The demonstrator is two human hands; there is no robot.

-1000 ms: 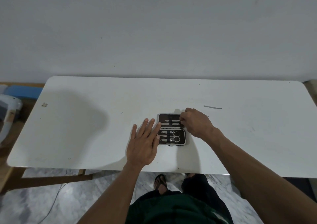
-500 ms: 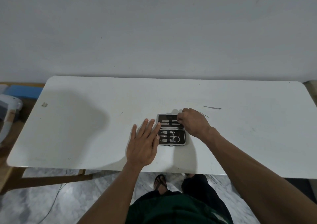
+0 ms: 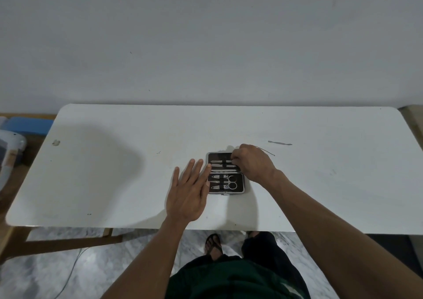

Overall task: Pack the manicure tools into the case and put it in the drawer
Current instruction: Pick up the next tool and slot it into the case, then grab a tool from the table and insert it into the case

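Lying flat, the left hand (image 3: 187, 195) touched the case (image 3: 225, 173); the right hand (image 3: 253, 163) pinched a tool (image 3: 265, 151) over it.

You had nothing to read here: no lettering, label, brand or number showed on the open case (image 3: 225, 172), on the tools strapped inside it, or anywhere on the white table (image 3: 114, 161). Any marking was too small to make out.
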